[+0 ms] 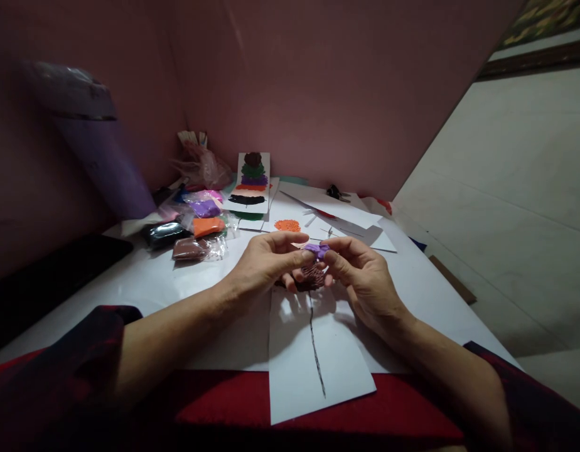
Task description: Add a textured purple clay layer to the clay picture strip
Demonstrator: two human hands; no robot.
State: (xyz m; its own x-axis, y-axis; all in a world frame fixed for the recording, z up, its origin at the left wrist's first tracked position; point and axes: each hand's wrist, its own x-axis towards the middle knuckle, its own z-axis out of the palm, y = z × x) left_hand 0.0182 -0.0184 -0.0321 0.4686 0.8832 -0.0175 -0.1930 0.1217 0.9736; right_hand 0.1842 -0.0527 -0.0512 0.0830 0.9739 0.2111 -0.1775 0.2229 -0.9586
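Note:
My left hand (266, 260) and my right hand (360, 276) meet above the table, both pinching a small piece of purple clay (317, 250) between thumbs and fingertips. Just under the hands a brown textured clay flower (311, 276) sits at the top of a white paper sheet (313, 358). A thin black clay stem (316, 348) runs down the sheet from the flower.
Bagged clay lies at the back left: purple (205, 207), orange (208, 226), black (164, 234), brown (192, 248). A card with stacked coloured clay shapes (250, 179) leans on the pink wall. An orange clay flower (287, 225) lies on loose white sheets (337, 213). A dark object (49, 276) sits left.

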